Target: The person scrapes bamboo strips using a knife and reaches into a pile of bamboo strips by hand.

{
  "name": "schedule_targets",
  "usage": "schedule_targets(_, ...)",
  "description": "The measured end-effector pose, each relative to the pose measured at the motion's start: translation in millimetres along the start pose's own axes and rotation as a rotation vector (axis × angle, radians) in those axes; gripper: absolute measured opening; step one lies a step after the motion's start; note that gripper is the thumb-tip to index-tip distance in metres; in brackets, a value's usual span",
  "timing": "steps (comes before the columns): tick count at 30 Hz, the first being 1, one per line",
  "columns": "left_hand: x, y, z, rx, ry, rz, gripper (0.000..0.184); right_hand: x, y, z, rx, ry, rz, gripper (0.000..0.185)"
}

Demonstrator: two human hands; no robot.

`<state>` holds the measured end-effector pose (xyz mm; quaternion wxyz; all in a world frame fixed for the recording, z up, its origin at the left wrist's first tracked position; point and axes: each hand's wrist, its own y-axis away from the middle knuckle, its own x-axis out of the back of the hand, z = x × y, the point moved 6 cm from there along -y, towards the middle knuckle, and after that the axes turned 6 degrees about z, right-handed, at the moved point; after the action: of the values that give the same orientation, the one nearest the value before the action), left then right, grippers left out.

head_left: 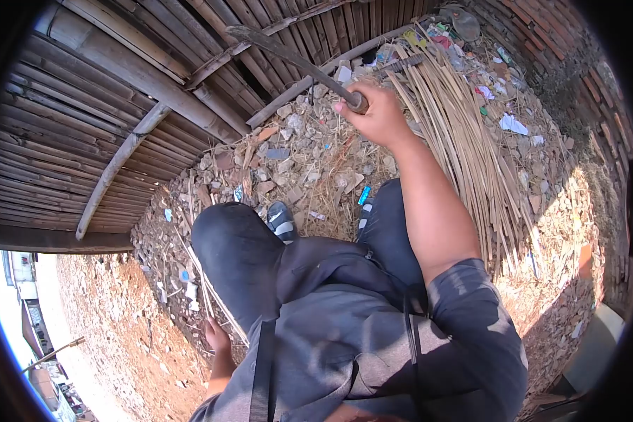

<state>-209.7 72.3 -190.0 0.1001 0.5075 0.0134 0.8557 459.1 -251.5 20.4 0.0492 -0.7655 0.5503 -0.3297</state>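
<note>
Dark cloth of the person's shirt (330, 337) fills the bottom of the view, with a black strap (264, 369) down its left side. Beyond it are 2 bent legs in dark trousers (225, 243), and the feet wear 2 sandals (283, 221) with pale bands. The right hand (376, 116) is closed around the handle of a long knife (299, 63), raised ahead of the knees; its dark blade points forward and left, in front of the slatted bamboo wall (84, 133). Low beside the left leg, the left hand (219, 337) is next to some thin sticks (205, 285); I cannot tell whether it grips them or merely touches them.

To the right, a long heap of pale bamboo strips (464, 151) lies across the ground, partly hidden by the right forearm. Rubble (295, 169) covers the ground between the wall and the heap, mixed with dry straw and a bright blue wrapper (364, 195) near the right foot. Past the heap, scraps of white paper (513, 124) and other litter lie below a brick wall (541, 42). Both legs stand between the 2 hands and block part of the ground.
</note>
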Motion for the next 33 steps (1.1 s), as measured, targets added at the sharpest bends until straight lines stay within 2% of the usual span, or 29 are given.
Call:
schedule_targets(2, -2.7, 12.2, -52.8, 0.015, -0.036, 0.061, 0.064, -7.7, 0.7, 8.2, -0.014, -0.073, 0.025, 0.031)
schedule_targets(4, -1.1, 23.9, -83.6, 0.133, -0.016, -0.003, 0.069, -8.6, -0.3, 11.9, -0.033, -0.096, 0.042, 0.034)
schedule_targets(6, -2.6, 24.6, -106.3, 0.201, -0.044, -0.035, 0.071, -6.9, -0.4, 10.5, -0.072, -0.062, 0.045, 0.036)
schedule_targets(7, -1.7, 21.4, -119.7, 0.234, -0.072, -0.035, 0.073, -3.9, -0.8, 8.0, -0.016, -0.052, 0.069, 0.036)
schedule_targets(10, 5.9, 7.2, -149.1, 0.316, -0.178, 0.028, 0.081, -0.4, -1.6, 8.0, -0.079, -0.074, 0.022, 0.037)
schedule_targets(14, 2.7, -23.5, -153.2, 0.357, -0.328, 0.042, 0.098, 34.4, -2.9, -9.8, -0.04, -0.028, 0.117, 0.038)
schedule_targets(16, -4.9, -41.2, -141.2, 0.277, -0.471, -0.031, 0.097, 57.2, -2.7, -14.1, -0.016, 0.01, 0.189, 0.038)
schedule_targets(17, -13.6, -49.1, -134.7, 0.238, -0.388, -0.084, 0.095, 70.1, -0.3, -10.1, 0.008, -0.022, 0.215, 0.032)
schedule_targets(20, -45.0, -62.2, -128.9, 0.143, -0.147, -0.248, 0.09, 101.2, 12.1, 24.4, -0.101, -0.149, 0.256, 0.026)
schedule_targets(21, -66.3, -61.8, -129.6, 0.178, 0.144, -0.492, 0.083, 111.7, 21.2, 38.0, -0.184, -0.222, 0.247, 0.024)
schedule_targets(23, -69.9, -69.7, -125.1, 0.074, -0.01, -0.504, 0.077, 125.8, 48.7, 90.9, -0.354, -0.233, 0.286, 0.025)
schedule_targets(25, -78.2, -68.2, -116.5, 0.098, -0.046, -0.538, 0.073, 143.4, 94.1, 153.7, -0.49, -0.01, 0.339, 0.024)
schedule_targets(27, -79.7, -64.8, -104.3, 0.143, -0.051, -0.564, 0.069, 156.5, 153.7, 223.6, -0.654, 0.084, 0.305, 0.028)
schedule_targets(29, -80.2, -63.0, -91.4, 0.188, -0.048, -0.592, 0.065, 166.6, 205.8, 238.4, -0.861, 0.085, 0.309, 0.034)
schedule_targets(31, -76.1, -60.3, -76.7, 0.225, -0.051, -0.614, 0.061, 176.9, 254.9, 281.0, -0.825, 0.369, 0.335, 0.039)
schedule_targets(33, -69.9, -57.5, -60.4, 0.256, -0.054, -0.627, 0.058, 179.4, 294.1, 314.4, -0.93, 0.449, 0.323, 0.037)
